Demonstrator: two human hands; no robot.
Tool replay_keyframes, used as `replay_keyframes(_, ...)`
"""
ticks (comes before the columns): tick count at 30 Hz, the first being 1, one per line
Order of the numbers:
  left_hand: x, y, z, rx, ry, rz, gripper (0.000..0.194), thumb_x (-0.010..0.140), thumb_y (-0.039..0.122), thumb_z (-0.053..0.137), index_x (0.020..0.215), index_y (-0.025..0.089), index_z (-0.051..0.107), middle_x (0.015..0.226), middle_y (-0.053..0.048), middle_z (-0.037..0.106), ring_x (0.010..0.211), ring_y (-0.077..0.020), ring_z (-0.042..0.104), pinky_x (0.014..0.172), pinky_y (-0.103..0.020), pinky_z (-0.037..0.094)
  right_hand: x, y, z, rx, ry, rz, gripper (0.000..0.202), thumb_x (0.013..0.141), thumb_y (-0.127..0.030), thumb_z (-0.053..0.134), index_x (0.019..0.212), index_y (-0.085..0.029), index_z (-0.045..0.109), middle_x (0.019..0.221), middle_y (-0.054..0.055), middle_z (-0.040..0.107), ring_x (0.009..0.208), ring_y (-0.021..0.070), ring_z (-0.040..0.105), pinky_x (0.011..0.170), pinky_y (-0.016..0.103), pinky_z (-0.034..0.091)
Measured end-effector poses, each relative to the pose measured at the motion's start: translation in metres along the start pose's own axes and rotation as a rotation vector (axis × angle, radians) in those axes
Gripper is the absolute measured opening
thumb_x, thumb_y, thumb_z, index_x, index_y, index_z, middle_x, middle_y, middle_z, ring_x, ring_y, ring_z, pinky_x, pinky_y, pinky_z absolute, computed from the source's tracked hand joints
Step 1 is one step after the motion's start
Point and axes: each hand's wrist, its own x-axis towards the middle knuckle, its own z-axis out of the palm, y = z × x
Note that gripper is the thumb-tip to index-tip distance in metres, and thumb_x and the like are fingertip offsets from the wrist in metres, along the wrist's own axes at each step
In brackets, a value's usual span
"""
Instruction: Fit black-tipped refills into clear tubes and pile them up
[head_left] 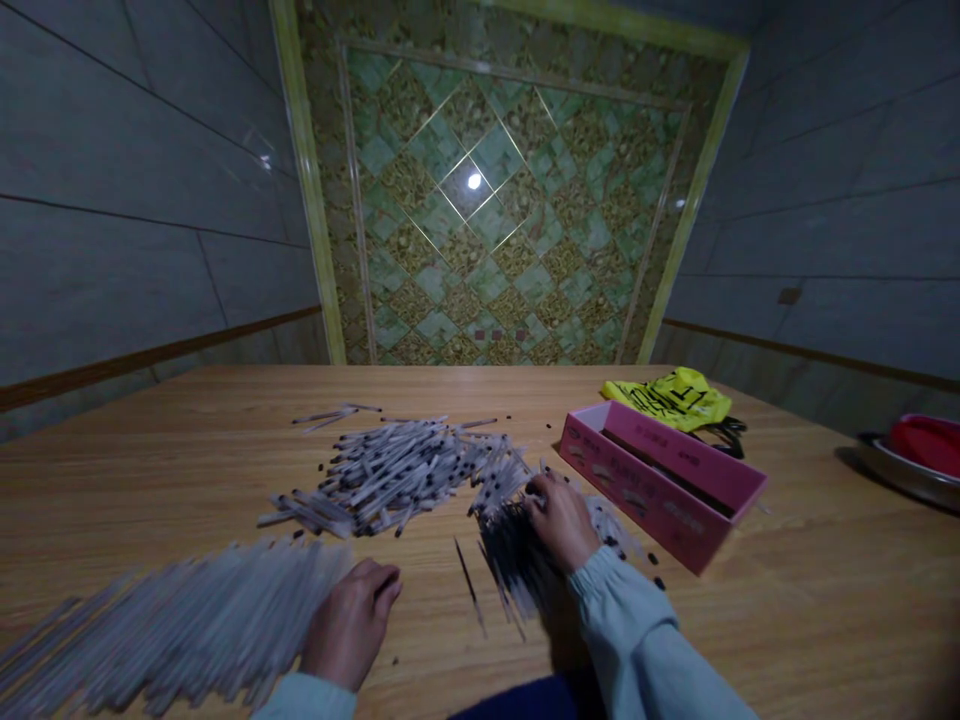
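Observation:
My left hand point(351, 622) is closed, thumb pressed to the curled fingers, at the right end of a wide row of slim translucent tubes point(187, 620). Whatever it may hold is hidden. My right hand point(564, 515) is pinched closed over a bundle of thin dark sticks point(514, 555); what sits between its fingertips I cannot make out. One loose dark stick point(470, 580) lies on the table between my hands. Beyond them spreads a heap of pale tubes with black ends point(405, 465), its right part reaching close to my right hand.
An open pink box point(637, 490) stands at the right, with a yellow bag point(671, 398) and a black cord point(724, 435) behind it. A metal dish with something red point(930, 445) is at the far right. Small black caps point(654, 558) lie scattered on the wooden table point(825, 600).

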Motion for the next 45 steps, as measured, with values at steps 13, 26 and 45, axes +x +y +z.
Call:
replay_keyframes(13,-0.001,0.008,-0.001,0.002,0.016,-0.055,0.026,0.081,0.018,0.044,0.087,0.023,0.069,0.083,-0.006,0.064,0.078,-0.0167,0.061,0.070,-0.024,0.042,-0.012,-0.128,0.099,0.140,-0.257,-0.365,0.039,0.074,-0.021,0.053,0.113,-0.021,0.052,0.108,0.012,0.053,0.091,0.0253,0.054,0.072,0.035,0.043)
replay_keyframes(26,0.000,0.010,0.003,-0.042,0.052,-0.082,0.030,0.081,0.018,0.043,0.098,0.023,0.067,0.090,-0.007,0.065,0.085,-0.0183,0.061,0.076,-0.027,0.044,-0.031,-0.106,0.078,0.621,-0.265,-0.152,0.033,0.086,-0.027,0.041,0.112,-0.012,0.055,0.103,0.013,0.059,0.095,0.0192,0.056,0.081,0.029,0.044)
replay_keyframes(45,-0.005,0.040,0.005,-1.132,0.107,-0.297,0.028,0.067,0.041,0.067,0.078,0.015,0.064,0.069,-0.005,0.067,0.054,-0.0140,0.057,0.052,-0.026,0.045,-0.092,-0.074,0.060,1.336,-0.138,0.210,0.047,0.066,-0.056,0.066,0.090,-0.016,0.063,0.089,0.011,0.063,0.081,0.0203,0.058,0.067,0.030,0.049)
